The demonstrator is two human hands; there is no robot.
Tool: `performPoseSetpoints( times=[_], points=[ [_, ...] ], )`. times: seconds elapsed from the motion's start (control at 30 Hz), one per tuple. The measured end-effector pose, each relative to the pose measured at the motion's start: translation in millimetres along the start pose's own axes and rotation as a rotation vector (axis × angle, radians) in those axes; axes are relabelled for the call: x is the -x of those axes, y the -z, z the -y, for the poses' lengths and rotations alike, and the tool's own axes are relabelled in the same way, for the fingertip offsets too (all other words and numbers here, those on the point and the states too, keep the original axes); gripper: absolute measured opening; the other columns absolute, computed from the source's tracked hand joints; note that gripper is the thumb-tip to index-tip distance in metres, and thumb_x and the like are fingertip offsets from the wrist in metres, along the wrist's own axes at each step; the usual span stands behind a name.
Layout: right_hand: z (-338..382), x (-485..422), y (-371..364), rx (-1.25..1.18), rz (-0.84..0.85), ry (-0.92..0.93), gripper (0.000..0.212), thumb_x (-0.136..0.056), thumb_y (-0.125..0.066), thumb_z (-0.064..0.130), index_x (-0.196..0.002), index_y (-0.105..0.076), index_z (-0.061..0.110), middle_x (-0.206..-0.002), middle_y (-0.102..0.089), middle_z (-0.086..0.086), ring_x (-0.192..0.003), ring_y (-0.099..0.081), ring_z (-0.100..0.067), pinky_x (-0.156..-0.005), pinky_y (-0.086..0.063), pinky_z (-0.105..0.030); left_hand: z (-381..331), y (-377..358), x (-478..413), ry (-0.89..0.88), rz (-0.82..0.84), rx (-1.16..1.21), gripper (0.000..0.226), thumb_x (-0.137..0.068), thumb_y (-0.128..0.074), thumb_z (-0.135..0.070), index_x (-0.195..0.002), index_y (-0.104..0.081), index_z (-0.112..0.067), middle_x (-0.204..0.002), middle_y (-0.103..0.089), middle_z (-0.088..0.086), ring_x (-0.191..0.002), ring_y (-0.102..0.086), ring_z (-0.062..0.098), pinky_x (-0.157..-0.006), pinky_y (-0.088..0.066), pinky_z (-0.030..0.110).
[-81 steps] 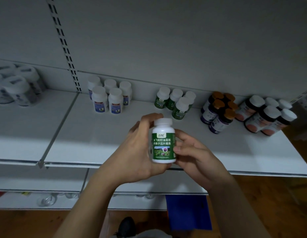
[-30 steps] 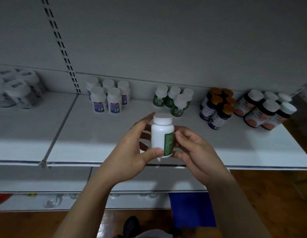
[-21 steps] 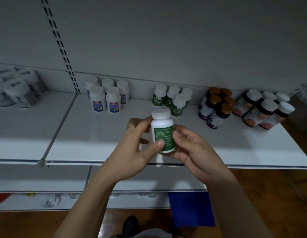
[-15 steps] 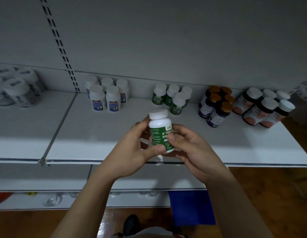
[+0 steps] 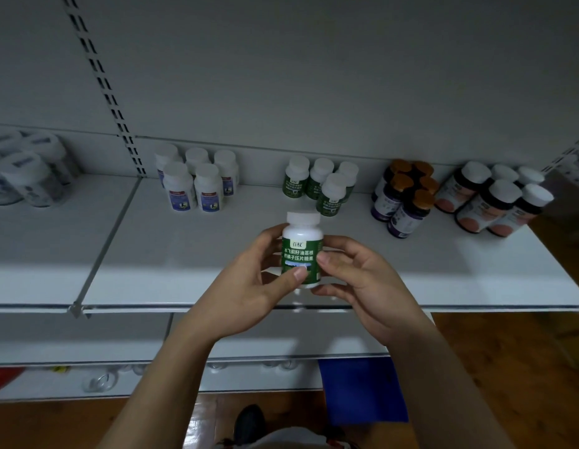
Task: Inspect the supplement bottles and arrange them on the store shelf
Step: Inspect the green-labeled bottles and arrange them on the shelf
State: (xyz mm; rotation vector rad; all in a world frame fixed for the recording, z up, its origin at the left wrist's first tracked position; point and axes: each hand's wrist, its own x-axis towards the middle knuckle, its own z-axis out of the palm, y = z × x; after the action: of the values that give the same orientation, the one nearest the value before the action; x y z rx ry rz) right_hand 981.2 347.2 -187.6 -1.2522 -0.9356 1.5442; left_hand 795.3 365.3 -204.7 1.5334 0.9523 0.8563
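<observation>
both hands — left hand (image 5: 249,286), right hand (image 5: 356,283) — are gripping the green-label bottle (image 5: 301,254), inspecting; shelving beside the green group (image 5: 323,186) is remaining.

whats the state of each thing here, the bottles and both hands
held bottle: upright, capped, green label towards camera
left hand: grips held bottle, thumb on label
right hand: holds held bottle's right side
green-label bottles: four, capped, standing on shelf
blue-label bottles: five, capped, standing
orange-capped bottles: capped, standing clustered
pink-label bottles: capped, standing
</observation>
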Motion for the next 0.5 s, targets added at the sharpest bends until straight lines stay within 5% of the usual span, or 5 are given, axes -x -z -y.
performPoseSetpoints(
  times=[0.27, 0.5],
  points=[
    [-4.2, -0.3, 4.6, 0.061, -0.031, -0.001, 0.031, -0.088, -0.065, 0.006, -0.118, -0.064, 0.012, -0.107, -0.072, -0.011, -0.095, -0.071, -0.022, -0.075, -0.058, -0.031, 6.1, -2.0, -4.5, 0.009, -0.054, -0.013, 0.055, -0.087, -0.071, -0.01, -0.13, -0.045, -0.031, -0.122, -0.062, -0.011, -0.113, -0.06, 0.006, -0.092, -0.054, 0.036],
    [1.8, -2.2, 2.2, 0.335, -0.066, 0.129, 0.038, -0.08, -0.076, 0.001, -0.112, -0.068, 0.021, -0.103, -0.075, 0.004, -0.096, -0.07, -0.012, -0.083, -0.054, -0.029, 14.6, -3.6, -9.2, -0.038, -0.108, -0.152, 0.057, -0.08, -0.078, -0.007, -0.12, -0.047, -0.033, -0.119, -0.059, -0.022, -0.111, -0.055, -0.006, -0.083, -0.05, 0.016]
  ],
)
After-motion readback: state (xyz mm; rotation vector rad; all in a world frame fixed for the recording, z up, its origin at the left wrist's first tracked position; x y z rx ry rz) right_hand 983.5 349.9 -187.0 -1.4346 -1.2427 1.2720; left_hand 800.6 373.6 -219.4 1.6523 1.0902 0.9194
